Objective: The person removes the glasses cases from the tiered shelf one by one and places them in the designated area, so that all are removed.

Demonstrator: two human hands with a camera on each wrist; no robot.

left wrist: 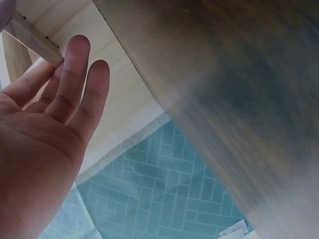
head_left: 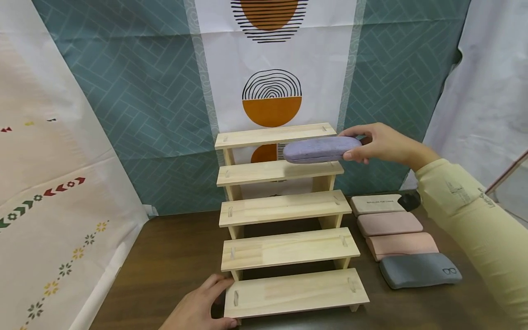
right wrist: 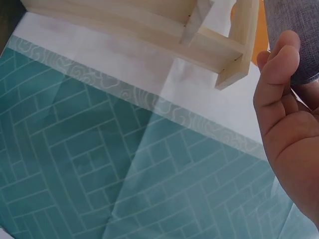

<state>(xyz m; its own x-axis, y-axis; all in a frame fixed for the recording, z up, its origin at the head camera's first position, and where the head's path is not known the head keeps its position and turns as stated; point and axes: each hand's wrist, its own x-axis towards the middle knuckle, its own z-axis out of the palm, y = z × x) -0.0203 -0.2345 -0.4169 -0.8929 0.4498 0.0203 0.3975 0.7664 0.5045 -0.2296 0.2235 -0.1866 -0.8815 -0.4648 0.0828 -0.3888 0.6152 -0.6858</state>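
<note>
Your left hand (head_left: pixel 202 305) rests at the left end of the lowest step of the wooden stepped shelf (head_left: pixel 288 250), with the fingers straight and relaxed against the wood; it holds nothing. In the left wrist view the fingers (left wrist: pixel 75 79) lie side by side next to the pale board. The shelf stands on the dark wooden counter (head_left: pixel 173 261) and has five steps rising toward the patterned cloth backdrop (head_left: pixel 144 91) behind it.

Your right hand (head_left: pixel 381 144) grips the right end of a purple glasses case (head_left: pixel 321 149), with the thumb on top and the fingers curled under. The case is lying flat in the air, just above the right part of the second step from the top and just below the top step; I cannot tell if it touches the wood.

To the right of the shelf, four more cases (head_left: pixel 400 238) lie in a row on the counter, close beside each other: beige, two pink ones, and a grey one nearest to you.
</note>
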